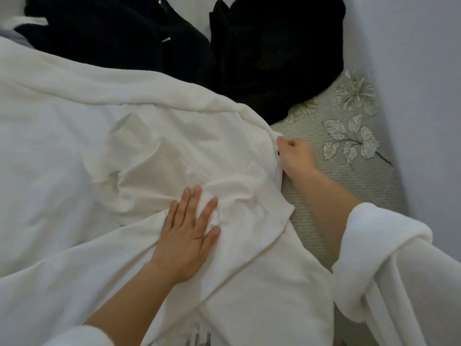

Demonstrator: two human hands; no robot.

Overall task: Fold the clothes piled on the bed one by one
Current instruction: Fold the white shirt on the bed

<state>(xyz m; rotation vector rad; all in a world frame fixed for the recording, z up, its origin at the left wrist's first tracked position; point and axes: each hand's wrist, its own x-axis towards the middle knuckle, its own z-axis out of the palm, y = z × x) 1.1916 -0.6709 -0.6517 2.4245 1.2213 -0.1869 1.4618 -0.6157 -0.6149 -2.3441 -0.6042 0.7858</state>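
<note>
On the bed, a big soft white garment (174,146) lies spread out across the left and the middle, full of small creases. The left hand (189,228) lies flat on it near the middle, with straight fingers pressing the cloth down and gripping nothing. The right hand (295,156) is at the right edge of the white garment, with its fingers curled and pinching that edge. Both arms come from the near side, and each has a fluffy white sleeve (374,245) pushed back from the wrist.

Far from the hands, a pile of black clothes (249,58) sits in a heap, touching the far edge of the white garment. To the right, the grey-green ribbed bed cover (324,183) shows, with pale leaves and flowers stitched on it. A plain pale wall (411,71) runs along the right side of the bed.
</note>
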